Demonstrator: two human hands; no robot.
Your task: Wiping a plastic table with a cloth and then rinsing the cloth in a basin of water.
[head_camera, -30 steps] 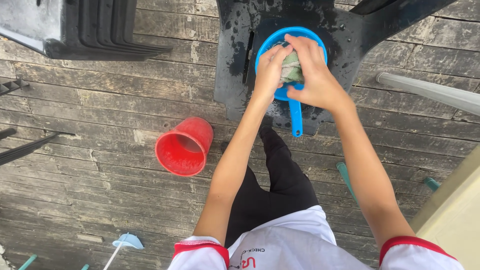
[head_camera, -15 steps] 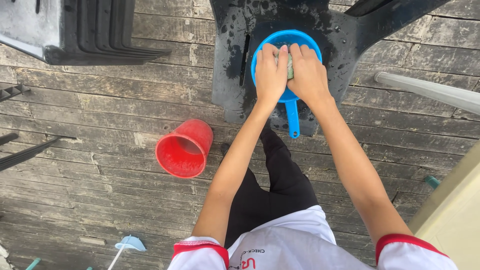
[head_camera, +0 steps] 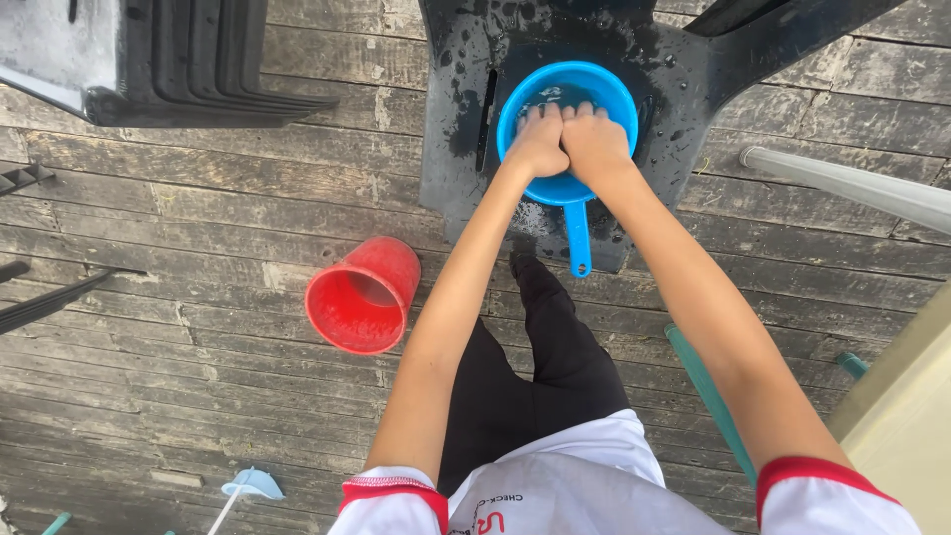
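Note:
A round blue dipper (head_camera: 578,236) with a short handle stands on the wet black plastic seat (head_camera: 454,149) in front of me. My left hand (head_camera: 538,141) and my right hand (head_camera: 596,145) are side by side inside the dipper, both curled into fists and pressed down into the water. The grey-green cloth they held a moment ago is hidden under the knuckles. A little water shows behind the fingers at the far rim.
A red bucket (head_camera: 359,297) stands on the weathered wooden deck by my left leg. Stacked dark chairs (head_camera: 178,59) sit at the top left. A grey pipe (head_camera: 852,183) crosses the right, a teal pole (head_camera: 708,386) leans beside my right leg, and a pale blue tool (head_camera: 253,483) lies lower left.
Both hands held the grey-green cloth above the dipper, then came together and pushed it down into the water. The cloth no longer shows.

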